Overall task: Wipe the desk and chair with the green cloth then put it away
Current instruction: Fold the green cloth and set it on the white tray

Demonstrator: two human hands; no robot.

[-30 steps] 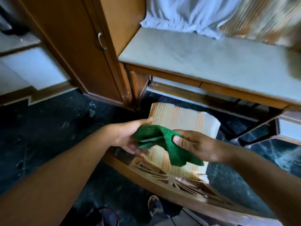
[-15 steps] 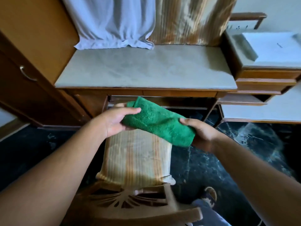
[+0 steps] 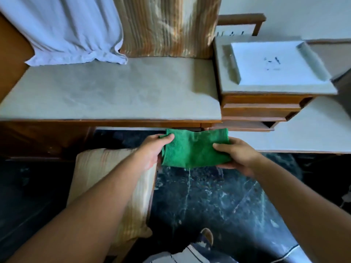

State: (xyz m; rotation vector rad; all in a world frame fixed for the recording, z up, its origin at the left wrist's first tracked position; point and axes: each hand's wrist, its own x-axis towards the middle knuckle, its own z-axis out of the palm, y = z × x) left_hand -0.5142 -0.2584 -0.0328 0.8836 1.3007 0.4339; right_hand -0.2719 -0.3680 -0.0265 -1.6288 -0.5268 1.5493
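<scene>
The green cloth (image 3: 193,149), folded into a rough rectangle, hangs in the air just in front of the desk's front edge. My left hand (image 3: 153,150) pinches its left side and my right hand (image 3: 237,156) grips its right side. The desk (image 3: 114,92) has a pale grey top with a wooden rim. The chair's striped cushion (image 3: 106,168) sits lower left, partly hidden under my left forearm.
A white cloth (image 3: 66,31) and a striped curtain (image 3: 167,25) hang onto the back of the desk. A raised drawer unit (image 3: 266,105) with a white tray on top stands at the right. A low white surface (image 3: 307,133) lies right of it. Dark marble floor (image 3: 209,202) lies below.
The view has swung right, off the chair and toward the drawer unit. Both hands carried the cloth rightward off the cushion and spread it flatter between them.
</scene>
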